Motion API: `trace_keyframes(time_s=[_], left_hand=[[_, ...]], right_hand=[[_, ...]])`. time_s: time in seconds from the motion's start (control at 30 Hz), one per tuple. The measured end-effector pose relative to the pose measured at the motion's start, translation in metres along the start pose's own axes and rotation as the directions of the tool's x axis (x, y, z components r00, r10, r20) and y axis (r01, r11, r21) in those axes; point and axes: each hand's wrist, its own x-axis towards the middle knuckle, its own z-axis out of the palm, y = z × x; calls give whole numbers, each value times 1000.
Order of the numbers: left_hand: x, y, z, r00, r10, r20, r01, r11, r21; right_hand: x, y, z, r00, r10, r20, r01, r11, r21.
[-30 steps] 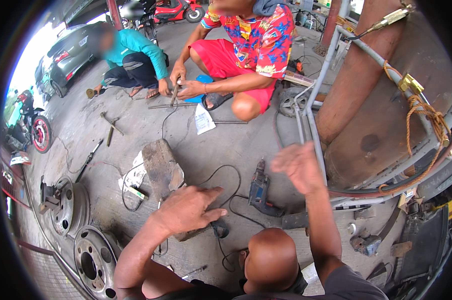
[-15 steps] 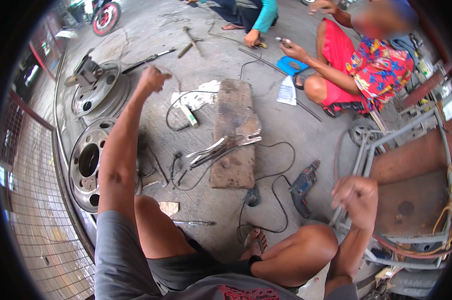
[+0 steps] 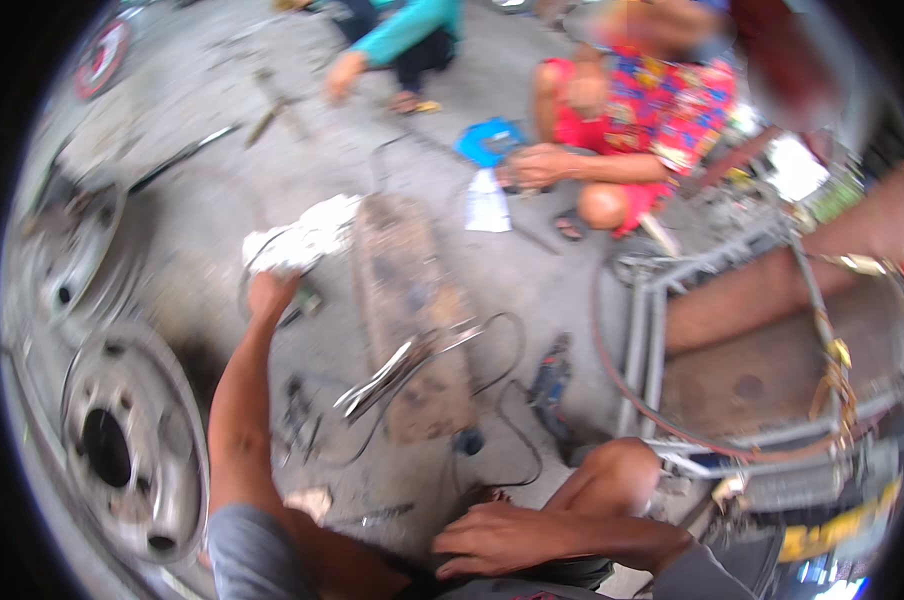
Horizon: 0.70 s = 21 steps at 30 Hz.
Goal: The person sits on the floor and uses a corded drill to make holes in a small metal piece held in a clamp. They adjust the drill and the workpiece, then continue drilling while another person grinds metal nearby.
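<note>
My left hand [image 3: 272,296] is stretched out over the concrete floor and reaches the edge of a crumpled white cloth [image 3: 307,232]. Blur hides whether the fingers grip it. A small green object [image 3: 308,300] lies just right of that hand. My right hand [image 3: 502,537] rests with fingers spread on my bent leg [image 3: 612,480] and holds nothing. A rusty flat slab [image 3: 412,310] lies between my arms, with a shiny metal tool [image 3: 392,378] across its near end.
Two wheel rims [image 3: 122,455] [image 3: 72,250] lie at the left. A power tool [image 3: 552,380] with a black cable sits right of the slab. A grey metal frame [image 3: 652,330] stands at the right. Two people sit opposite, one in a red patterned shirt [image 3: 662,110], one in a teal sleeve [image 3: 407,28].
The view swung. My left hand moved from near the rims to the white cloth. My right hand dropped from a raised fist at the right onto my leg.
</note>
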Motion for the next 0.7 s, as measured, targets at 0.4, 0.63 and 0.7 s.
trace_keyframes(time_s=[0.4,0.63,0.7], left_hand=[[58,-58,73,832,418,-366,-332,902,275],[1,-49,16,801,579,-151,-395,701,594],[15,-79,-2,718,683,-130,-392,552,736]], right_hand=[[77,40,11,969,17,-245,19,990,140],[90,55,69,966,253,-43,-245,959,142],[105,66,78,990,127,-60,-124,991,57]])
